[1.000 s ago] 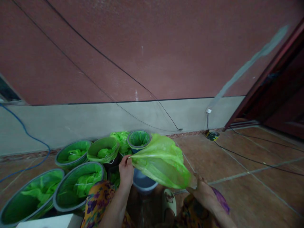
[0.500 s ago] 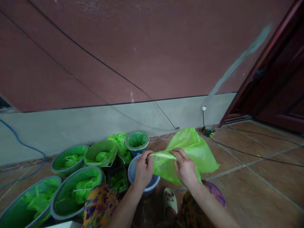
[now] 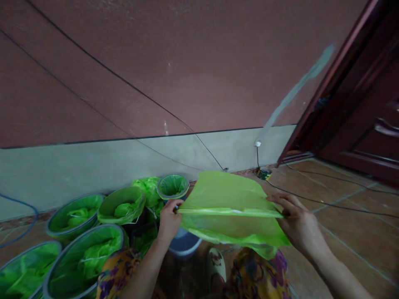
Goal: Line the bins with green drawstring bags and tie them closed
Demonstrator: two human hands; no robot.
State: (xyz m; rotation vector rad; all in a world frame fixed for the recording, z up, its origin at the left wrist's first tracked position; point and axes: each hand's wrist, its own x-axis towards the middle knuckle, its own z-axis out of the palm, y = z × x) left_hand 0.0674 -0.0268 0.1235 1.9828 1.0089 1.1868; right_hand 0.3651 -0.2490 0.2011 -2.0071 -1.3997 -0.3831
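A thin green plastic bag [image 3: 230,191] is stretched wide in front of me, its top edge pulled into a nearly level line. My left hand [image 3: 170,220] pinches the left end of that edge. At the other end, my right hand [image 3: 293,214] grips the bag between thumb and fingers. Beneath the bag and close to my left hand stands a pale blue-grey bucket [image 3: 185,245], partly hidden by the bag. Just behind it is a small blue bin [image 3: 173,185] lined with green plastic.
Several green-lined bins [image 3: 85,257] with bundled bags inside crowd the floor at left. A slipper [image 3: 216,265] shows between my knees. A black cable [image 3: 311,199] crosses the tiles at right from a small can [image 3: 264,173]. A dark red door [image 3: 358,137] stands at far right.
My right hand has moved right, away from my left, spreading the bunched bag edge into a wide, taut line. The view has shifted slightly to the right.
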